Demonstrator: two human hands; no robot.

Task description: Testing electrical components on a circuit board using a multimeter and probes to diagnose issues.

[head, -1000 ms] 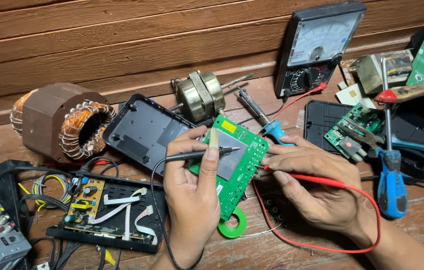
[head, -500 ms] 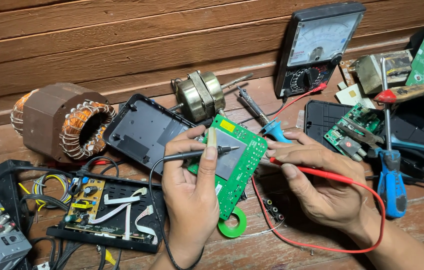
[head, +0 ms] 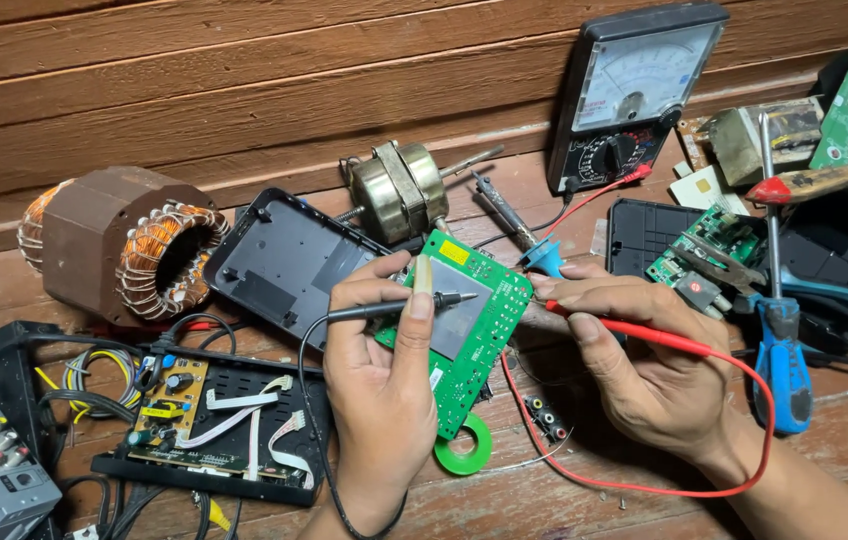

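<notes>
The left hand (head: 384,385) grips the green circuit board (head: 464,325) and black probe (head: 399,307); the right hand (head: 634,365) pinches the red probe (head: 644,335) at the board's right edge.

1. A green rectangular circuit board (head: 469,325) with a grey square panel at its middle and a yellow patch near its top corner sits tilted in the left hand (head: 379,390), raised off the wooden boards.
2. A slim black test probe (head: 399,308) with a black lead lies crosswise under the left thumb, its metal tip touching the grey panel.
3. A red test probe (head: 634,333) with a looping red lead is pinched in the right hand (head: 634,370), its tip at the board's right edge.
</notes>
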